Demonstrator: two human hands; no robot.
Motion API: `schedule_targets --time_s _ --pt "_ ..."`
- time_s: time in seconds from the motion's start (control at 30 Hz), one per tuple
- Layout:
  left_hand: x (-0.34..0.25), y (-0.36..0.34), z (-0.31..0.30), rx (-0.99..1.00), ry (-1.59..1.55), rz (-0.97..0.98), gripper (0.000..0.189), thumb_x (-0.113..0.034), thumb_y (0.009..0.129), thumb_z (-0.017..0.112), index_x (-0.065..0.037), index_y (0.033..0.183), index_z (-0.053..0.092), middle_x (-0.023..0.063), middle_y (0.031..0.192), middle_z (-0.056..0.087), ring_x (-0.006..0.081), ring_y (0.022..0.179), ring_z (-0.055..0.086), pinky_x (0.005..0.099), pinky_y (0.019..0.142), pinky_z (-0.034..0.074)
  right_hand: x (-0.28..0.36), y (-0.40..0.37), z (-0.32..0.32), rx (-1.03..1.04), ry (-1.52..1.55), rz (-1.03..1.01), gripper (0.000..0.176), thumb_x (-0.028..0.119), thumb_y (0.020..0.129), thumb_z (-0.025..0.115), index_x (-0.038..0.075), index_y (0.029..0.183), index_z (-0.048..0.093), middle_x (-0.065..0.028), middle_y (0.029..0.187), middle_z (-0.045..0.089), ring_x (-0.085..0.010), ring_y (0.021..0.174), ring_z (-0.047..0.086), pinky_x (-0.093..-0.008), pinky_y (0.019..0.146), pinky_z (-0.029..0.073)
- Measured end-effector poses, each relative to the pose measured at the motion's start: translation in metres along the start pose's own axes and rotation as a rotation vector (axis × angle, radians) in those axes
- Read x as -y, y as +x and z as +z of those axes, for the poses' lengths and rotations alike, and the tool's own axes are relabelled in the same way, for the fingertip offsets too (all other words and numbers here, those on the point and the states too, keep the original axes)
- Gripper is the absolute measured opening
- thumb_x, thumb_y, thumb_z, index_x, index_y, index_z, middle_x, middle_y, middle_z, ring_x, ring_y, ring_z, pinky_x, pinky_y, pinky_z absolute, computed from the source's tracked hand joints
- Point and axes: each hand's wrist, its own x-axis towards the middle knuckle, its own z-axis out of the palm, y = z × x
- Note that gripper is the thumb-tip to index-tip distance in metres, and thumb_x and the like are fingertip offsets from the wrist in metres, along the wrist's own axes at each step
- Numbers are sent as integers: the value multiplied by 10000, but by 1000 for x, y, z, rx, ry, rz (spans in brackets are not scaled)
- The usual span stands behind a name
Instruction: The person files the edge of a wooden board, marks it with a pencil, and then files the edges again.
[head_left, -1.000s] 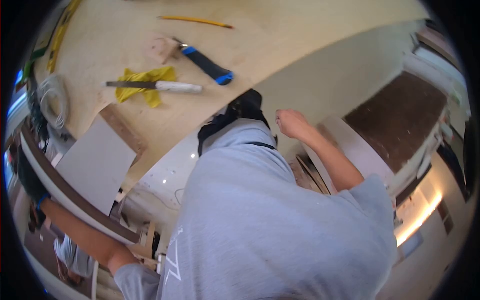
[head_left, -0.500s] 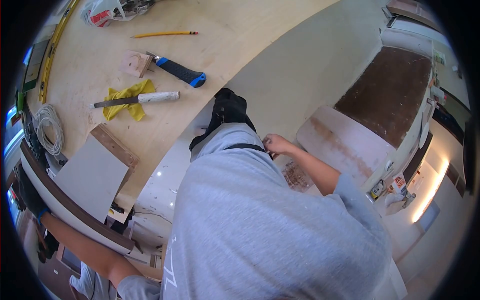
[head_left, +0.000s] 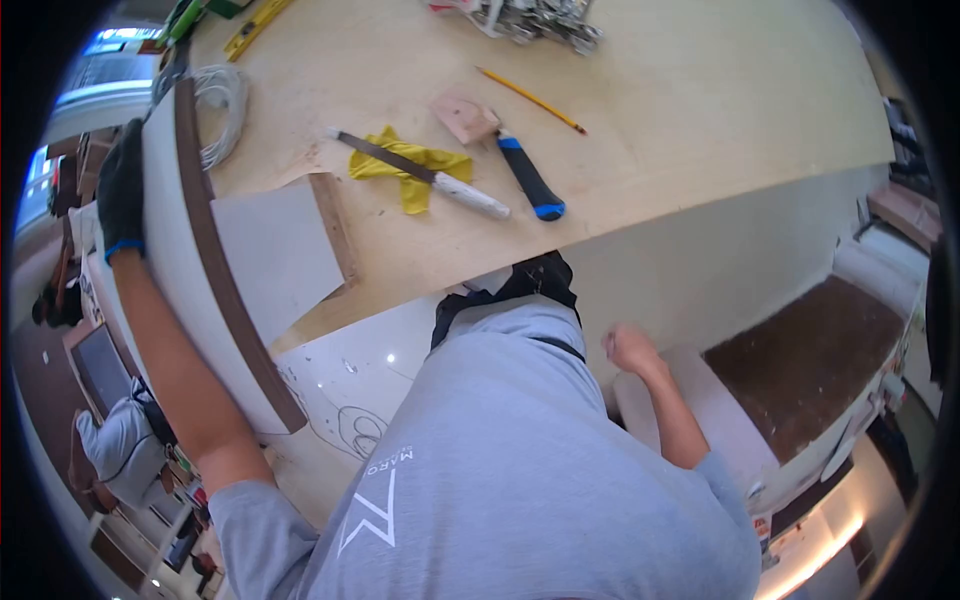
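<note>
Since the earlier frame, your right hand (head_left: 632, 350) has come away from your waist, and the long brown-edged panel (head_left: 168, 205) stands more upright in the view, its top end now overlapping the cable coil (head_left: 237, 112). The panel runs down the left of the frame, beside the white sheet (head_left: 275, 255) on the workbench (head_left: 690, 130). Your gloved left hand (head_left: 122, 190) lies against its outer side; the fingertips are hidden, so I cannot tell whether they grasp it. Your right hand is loosely clenched, with nothing visible in it.

With one hand on so long a piece, its lower end could swing and knock the sheet, or its top could snag the coil. The bench's near edge slants across mid-frame, with the file (head_left: 470, 195) and blue-black tool (head_left: 530, 180) close to it. Open bench top lies at upper right.
</note>
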Motion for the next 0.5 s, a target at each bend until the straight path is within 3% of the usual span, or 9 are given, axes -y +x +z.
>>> schedule_targets --time_s 0.03,0.1,0.13,0.17,0.33,0.37,0.4,0.47,0.5 --pt "-2 0 1 -5 0 -6 355 -161 986 419 -83 1306 552 155 1129 658 324 1023 637 434 882 507 27 8 -22 -218 -200 -97 175 156 902 595 -11 934 634 -197 797 674 -334 717 671 -403 651 538" --pt "1 -3 0 -17 17 -4 357 -156 986 419 -86 1310 549 153 1132 658 323 1024 636 434 883 508 125 24 -88 -297 193 -191 192 182 904 604 -8 918 626 -219 791 641 -398 740 624 -435 678 493" --pt "4 -5 -1 -21 20 -5 358 -154 985 418 -87 1312 548 152 1134 657 323 1025 636 434 883 508 153 40 -108 -357 254 -231 187 188 908 610 2 912 631 -205 790 642 -394 755 624 -437 682 488" --pt "5 -5 -2 -24 30 -3 360 -151 985 418 -88 1315 547 151 1135 657 322 1026 636 434 884 508 171 67 -113 -682 208 -491 183 172 934 590 -2 891 624 -154 656 561 -304 595 555 -404 590 447" --pt "13 -6 9 -129 272 276 367 -139 983 416 -95 1325 540 147 1142 656 319 1029 635 435 885 509 180 252 -149 -1436 -525 -713 197 165 894 603 60 1061 609 -165 1011 611 -340 997 571 -451 861 468" --pt "11 -7 8 -168 324 317 368 -137 983 416 -96 1327 539 146 1144 655 319 1030 635 435 885 509 197 240 -168 -958 -433 -478 200 200 899 596 69 1050 597 -159 1029 600 -347 1033 542 -461 895 445" --pt "-15 -8 -3 -136 294 257 455 -61 953 402 -187 1383 485 119 1197 628 312 1057 619 443 895 520 184 267 -168 -1159 -503 -640 178 207 886 580 74 1002 608 -145 946 614 -328 963 577 -458 852 476" --pt "-28 -10 -21 19 202 117 361 -206 983 454 -135 1320 564 151 1107 674 335 1009 646 445 895 500 190 254 -180 -1050 -358 -580 160 169 897 590 58 1012 601 -154 910 637 -330 885 602 -443 796 494" --pt "-74 3 -38 63 -263 -488 439 -422 979 489 -82 1204 653 176 1046 702 352 992 655 422 878 489 207 230 -183 -970 -134 -539 161 142 908 583 47 1037 597 -153 892 651 -311 847 623 -421 759 504"
